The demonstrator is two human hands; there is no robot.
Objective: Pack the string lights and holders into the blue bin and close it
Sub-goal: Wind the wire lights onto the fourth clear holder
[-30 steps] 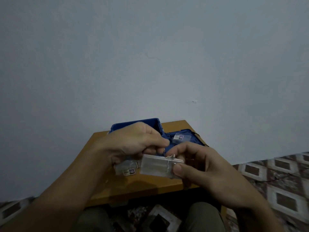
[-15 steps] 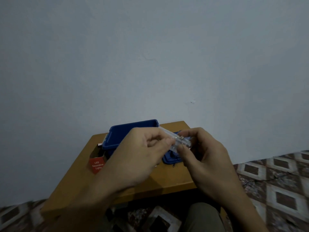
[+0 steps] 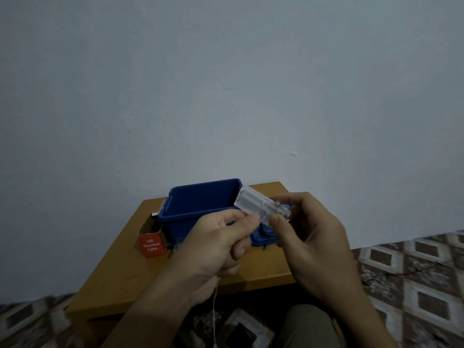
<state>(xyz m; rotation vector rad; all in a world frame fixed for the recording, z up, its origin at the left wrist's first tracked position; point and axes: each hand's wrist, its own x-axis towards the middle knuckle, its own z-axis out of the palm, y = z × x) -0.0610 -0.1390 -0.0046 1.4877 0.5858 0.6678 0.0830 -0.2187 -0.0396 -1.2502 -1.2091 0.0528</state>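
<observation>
Ahead, a small wooden table (image 3: 120, 267) stands against a pale wall (image 3: 226, 84) on a patterned tile floor (image 3: 414, 267). On the table the blue bin (image 3: 198, 197) sits open, with a red box (image 3: 152, 246) just to its left. The right hand (image 3: 313, 237) pinches a clear holder (image 3: 258, 203), tilted above the bin's right corner. The left hand (image 3: 218, 242), fingers curled, grips the thin wire (image 3: 214, 312), fingertips touching the holder.

There is one camera, worn on the person's head. It looks forward and a little down. The left hand (image 3: 218, 244) and right hand (image 3: 313, 244) are very near, the surface (image 3: 120, 272) just behind them, the wall (image 3: 226, 96) farther back.
</observation>
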